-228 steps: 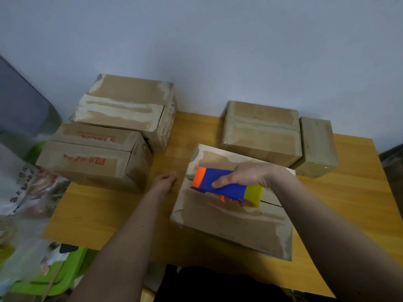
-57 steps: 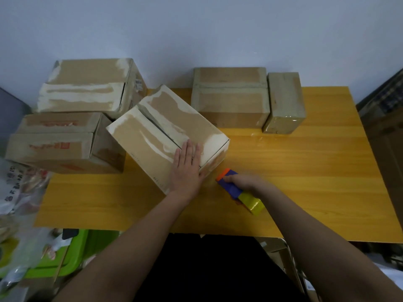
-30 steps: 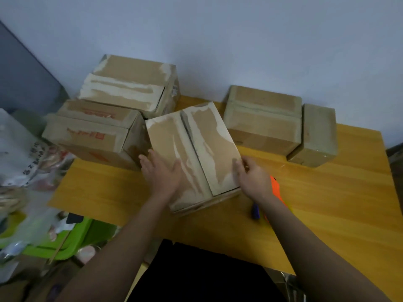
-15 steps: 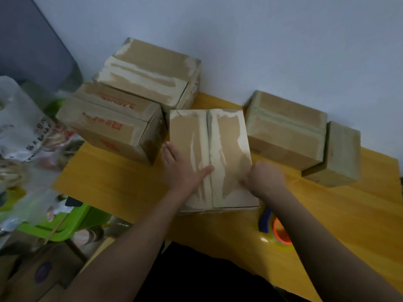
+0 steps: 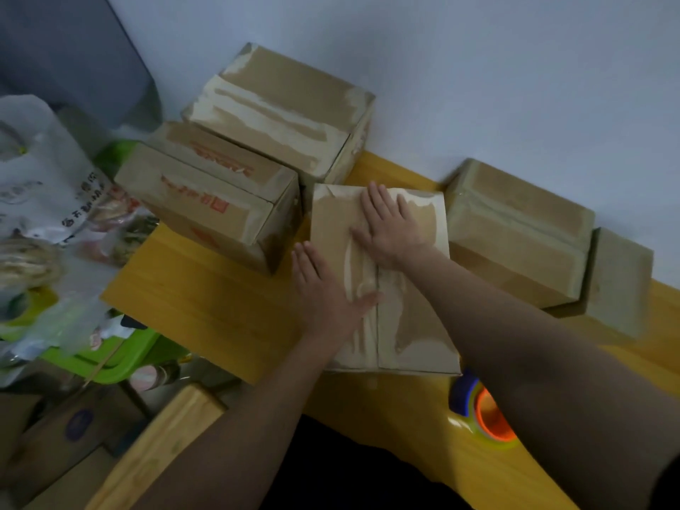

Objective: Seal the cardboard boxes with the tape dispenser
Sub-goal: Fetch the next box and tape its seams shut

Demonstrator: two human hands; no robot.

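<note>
Cardboard box (image 5: 412, 325) under both flat hands (image 5: 390, 230).

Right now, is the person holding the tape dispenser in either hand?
No, the tape dispenser lies on the table while the left hand and right hand press flat on the box.

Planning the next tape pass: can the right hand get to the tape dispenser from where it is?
Probably yes. The right hand rests flat on the middle box, holding nothing; the tape dispenser lies uncovered just under that forearm.
</note>
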